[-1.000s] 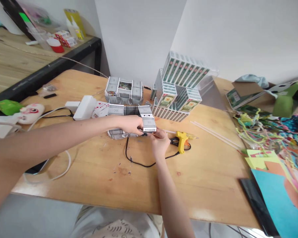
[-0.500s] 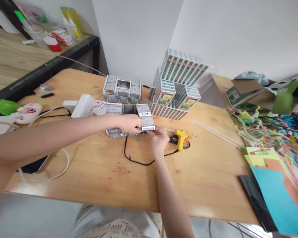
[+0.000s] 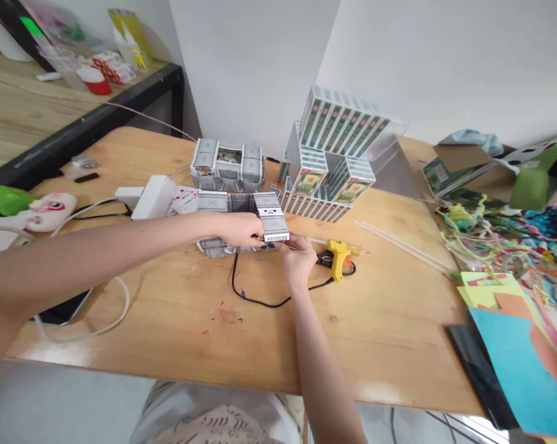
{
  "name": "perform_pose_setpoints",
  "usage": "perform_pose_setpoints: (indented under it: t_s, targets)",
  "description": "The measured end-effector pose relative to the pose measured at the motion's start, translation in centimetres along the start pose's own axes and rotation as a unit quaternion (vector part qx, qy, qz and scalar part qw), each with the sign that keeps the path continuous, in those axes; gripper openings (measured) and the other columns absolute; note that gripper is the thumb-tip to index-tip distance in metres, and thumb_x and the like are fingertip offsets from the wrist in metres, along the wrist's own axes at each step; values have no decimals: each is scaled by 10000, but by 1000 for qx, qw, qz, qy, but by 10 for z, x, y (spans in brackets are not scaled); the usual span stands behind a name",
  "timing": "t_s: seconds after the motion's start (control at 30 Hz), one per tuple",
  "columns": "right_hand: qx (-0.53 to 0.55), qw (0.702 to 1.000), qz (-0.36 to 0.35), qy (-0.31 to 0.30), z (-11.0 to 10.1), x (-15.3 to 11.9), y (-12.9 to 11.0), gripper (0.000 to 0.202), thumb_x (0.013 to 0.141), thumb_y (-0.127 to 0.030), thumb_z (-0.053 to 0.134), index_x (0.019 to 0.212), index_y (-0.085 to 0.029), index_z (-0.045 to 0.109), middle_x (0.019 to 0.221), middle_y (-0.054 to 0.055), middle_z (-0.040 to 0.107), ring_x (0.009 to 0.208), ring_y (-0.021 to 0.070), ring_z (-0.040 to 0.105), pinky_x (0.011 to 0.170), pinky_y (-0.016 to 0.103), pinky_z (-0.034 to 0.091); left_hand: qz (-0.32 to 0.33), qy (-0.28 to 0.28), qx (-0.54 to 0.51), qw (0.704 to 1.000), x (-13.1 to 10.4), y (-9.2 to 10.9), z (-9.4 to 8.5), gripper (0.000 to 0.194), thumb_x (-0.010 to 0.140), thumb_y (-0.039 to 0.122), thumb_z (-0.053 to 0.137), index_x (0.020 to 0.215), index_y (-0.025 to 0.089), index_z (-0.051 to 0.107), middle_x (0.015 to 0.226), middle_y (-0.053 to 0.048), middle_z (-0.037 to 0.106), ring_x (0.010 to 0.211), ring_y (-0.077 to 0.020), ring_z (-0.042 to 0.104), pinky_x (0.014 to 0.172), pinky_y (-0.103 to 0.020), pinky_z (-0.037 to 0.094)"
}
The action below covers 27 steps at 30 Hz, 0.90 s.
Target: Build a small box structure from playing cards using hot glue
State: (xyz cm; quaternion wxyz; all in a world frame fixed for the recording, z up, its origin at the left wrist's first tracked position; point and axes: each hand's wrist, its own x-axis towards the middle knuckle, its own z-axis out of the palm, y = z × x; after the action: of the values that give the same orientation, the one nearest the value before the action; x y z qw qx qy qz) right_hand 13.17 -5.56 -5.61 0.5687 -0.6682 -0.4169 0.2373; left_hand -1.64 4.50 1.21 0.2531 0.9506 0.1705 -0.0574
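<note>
While the gray-patterned card model (image 3: 271,223) sits near the middle of the desk (image 3: 176,345), both hands are on it. The left hand (image 3: 242,229) has its fingers curled against its near side, and the right hand (image 3: 299,256) pinches at its near right corner. A second card model (image 3: 228,166) stands just beyond it; loose playing cards (image 3: 182,201) and a white block (image 3: 153,197) lie to its left. To the right rests a yellow glue gun (image 3: 338,260), its black cord (image 3: 264,304) curving nearer. Green-and-white boxes (image 3: 340,123) stand stacked farther right, and colored paper (image 3: 519,351) lies at the right end.
</note>
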Motion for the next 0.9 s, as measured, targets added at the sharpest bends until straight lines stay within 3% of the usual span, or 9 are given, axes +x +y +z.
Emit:
perform_pose_setpoints:
  t_s: [0.2,0.3,0.4,0.57,0.73,0.9]
  targets:
    - [27,998,-29,-39,-6,-4,5,255,656,-276,675,891,-177,687,967,63,665,791,176,637,705,308,554,-55,-28,-9,998,1,2,-3,236,701,328,653,906,215,690,833,-2,705,692,-132,571,613,-198,368]
    - [27,997,-40,-66,-7,-10,2,425,664,-328,689,1060,-180,646,1073,84,644,869,190,633,761,330,549,-56,-21,-11,998,1,3,-2,244,676,312,664,895,210,691,824,-2,705,698,-135,578,626,-198,375]
    - [-13,997,-72,-32,-1,-18,-4,571,679,-403,690,1201,-207,569,1167,96,618,994,220,594,848,380,510,-43,-9,-14,999,0,4,0,196,695,278,618,866,210,687,792,9,698,660,-125,569,594,-198,367]
    - [-103,984,-133,52,11,-28,-15,494,757,-445,628,1197,-222,590,1112,96,650,1027,257,559,916,447,438,-34,11,-6,999,-1,3,3,129,687,271,600,758,187,668,682,8,659,558,-114,509,519,-213,332]
    - [-165,965,-193,71,17,-28,-11,393,808,-437,589,1114,-198,650,1060,119,673,1058,280,545,910,467,432,-52,12,16,998,1,2,4,130,653,295,632,616,170,630,544,14,583,468,-98,428,477,-225,292]
    - [-201,950,-227,80,20,-28,-5,389,848,-440,547,1097,-160,653,1079,152,662,1068,277,544,893,475,440,-50,2,-11,999,0,0,3,125,655,285,619,620,167,637,527,23,569,466,-97,434,480,-226,298]
